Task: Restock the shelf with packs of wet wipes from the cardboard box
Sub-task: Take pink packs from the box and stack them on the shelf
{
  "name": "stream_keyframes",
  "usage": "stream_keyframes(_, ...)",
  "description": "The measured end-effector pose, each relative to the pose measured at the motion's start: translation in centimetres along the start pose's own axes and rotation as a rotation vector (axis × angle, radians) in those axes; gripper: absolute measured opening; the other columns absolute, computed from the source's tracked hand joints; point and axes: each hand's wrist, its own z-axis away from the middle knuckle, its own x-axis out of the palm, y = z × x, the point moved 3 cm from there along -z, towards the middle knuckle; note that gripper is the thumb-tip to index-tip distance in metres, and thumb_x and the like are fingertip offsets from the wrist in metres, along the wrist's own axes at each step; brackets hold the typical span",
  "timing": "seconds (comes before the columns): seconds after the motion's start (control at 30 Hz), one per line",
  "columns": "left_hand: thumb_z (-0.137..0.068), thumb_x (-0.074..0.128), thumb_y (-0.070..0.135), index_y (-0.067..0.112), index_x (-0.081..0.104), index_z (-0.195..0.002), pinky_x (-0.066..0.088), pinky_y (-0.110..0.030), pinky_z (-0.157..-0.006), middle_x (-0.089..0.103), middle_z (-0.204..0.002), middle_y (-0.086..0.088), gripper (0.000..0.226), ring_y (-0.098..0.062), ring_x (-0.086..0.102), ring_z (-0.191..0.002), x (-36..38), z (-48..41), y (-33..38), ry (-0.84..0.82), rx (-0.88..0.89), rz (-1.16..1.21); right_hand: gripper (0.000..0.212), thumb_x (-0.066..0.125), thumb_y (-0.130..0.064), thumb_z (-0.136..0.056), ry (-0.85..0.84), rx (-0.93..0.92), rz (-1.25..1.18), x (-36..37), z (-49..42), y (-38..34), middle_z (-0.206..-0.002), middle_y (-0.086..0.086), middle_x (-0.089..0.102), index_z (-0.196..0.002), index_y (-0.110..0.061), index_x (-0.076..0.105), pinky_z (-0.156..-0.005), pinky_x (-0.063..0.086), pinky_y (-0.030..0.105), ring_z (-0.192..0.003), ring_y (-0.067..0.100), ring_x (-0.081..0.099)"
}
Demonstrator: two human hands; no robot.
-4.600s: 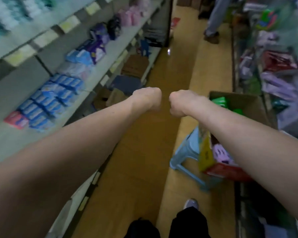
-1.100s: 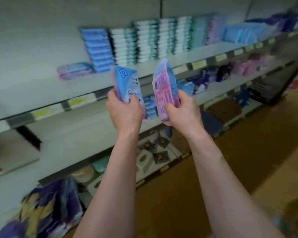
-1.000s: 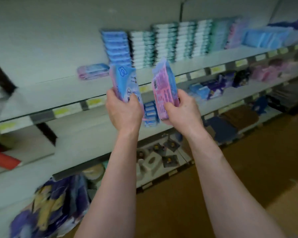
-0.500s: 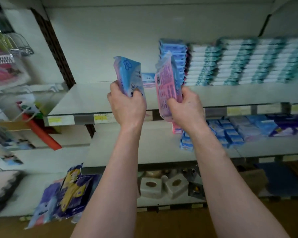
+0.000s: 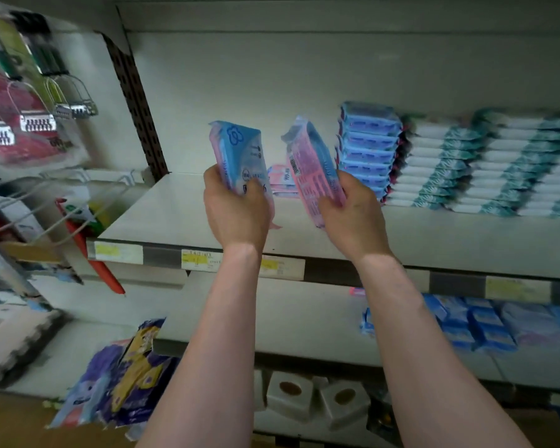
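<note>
The shelf (image 5: pixel 188 221) before us has a broad bare stretch on its left half. It runs from the perforated upright (image 5: pixel 136 101) at the left end to a small pile of pink packs (image 5: pixel 280 179) lying flat near the back wall. Just right of that pile stands a tall stack of blue packs (image 5: pixel 366 147). Beyond it, rows of white-and-teal packs (image 5: pixel 466 169) fill the board to the right border of the view. Yellow price labels (image 5: pixel 201 260) sit along the front edge. A lower shelf (image 5: pixel 288 318) shows beneath, bare at its middle.

We hold both hands up in front of the shelf, over its front edge. Our left hand (image 5: pixel 236 215) grips a blue pack of wet wipes (image 5: pixel 240 153) standing on end, with the fingers (image 5: pixel 211 176) curled round its left side and the thumb across its face. Our right hand (image 5: pixel 353 218) grips a pink pack of wet wipes (image 5: pixel 314 166), its printed side toward us and its top leaning left. The fingers are wrapped round its right side. The two held packs are apart, and the flat pink pile shows through the gap between them. The pink pack is near the blue stack, but we cannot tell whether they touch.
</note>
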Motion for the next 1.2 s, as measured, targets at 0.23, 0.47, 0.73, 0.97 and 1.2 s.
stream_keyframes(0.23,-0.090,0.061,0.012,0.015,0.046,-0.112,0.057,-0.026,-0.053,0.059,-0.097,0.002,0.026,-0.014,0.064,-0.082,1.7,-4.2,-1.7,-0.119,-0.347,0.267,0.035,0.052,-0.014,-0.094,-0.002,-0.122,0.123,4.2,-3.8,0.2,-0.102,-0.002,0.067,-0.125,-0.027,0.060,-0.070,0.048,0.029,-0.093,0.019,0.060)
stream_keyframes(0.47,-0.072,0.070,0.047,0.018,0.048,-0.125,0.059,-0.046,-0.077,0.067,-0.111,-0.009,0.065,-0.025,0.070,-0.094,3.6,-8.9,-2.5,-0.363,-0.453,0.417,0.034,0.052,-0.013,-0.096,-0.014,-0.202,0.161,7.8,-7.1,-1.1,-0.115,0.000,0.065,-0.128,-0.019,0.061,-0.070,0.036,0.004,-0.101,0.009,0.057)
stream_keyframes(0.73,-0.085,0.063,0.015,0.013,0.053,-0.121,0.060,-0.042,-0.064,0.067,-0.109,-0.018,0.037,-0.031,0.070,-0.090,5.2,-11.3,-5.2,-0.347,-0.657,0.530,0.045,0.067,-0.008,-0.084,-0.005,-0.287,0.372,10.0,-9.5,-1.5,-0.126,0.003,0.057,-0.127,-0.014,0.060,-0.105,0.038,0.041,-0.121,0.022,0.048)
stream_keyframes(0.97,-0.083,0.069,0.012,0.018,0.045,-0.128,0.060,-0.045,-0.070,0.062,-0.115,-0.010,0.052,-0.028,0.067,-0.095,6.6,-12.7,-5.9,-0.301,-0.630,0.493,0.061,0.068,-0.026,-0.077,-0.282,-0.188,0.484,9.5,-11.5,-1.6,-0.119,-0.008,0.045,-0.134,-0.025,0.045,-0.104,0.033,0.047,-0.123,0.016,0.038)
stream_keyframes(1.2,-0.088,0.065,0.022,0.020,0.054,-0.119,0.057,-0.054,-0.077,0.067,-0.112,-0.012,0.033,-0.030,0.069,-0.095,8.3,-12.8,-5.7,-0.377,-0.625,0.494,0.085,0.080,-0.026,-0.068,-0.709,-0.044,0.477,9.3,-17.6,-2.9,-0.118,-0.004,0.055,-0.138,-0.037,0.033,-0.085,0.054,0.038,-0.095,0.019,0.062)
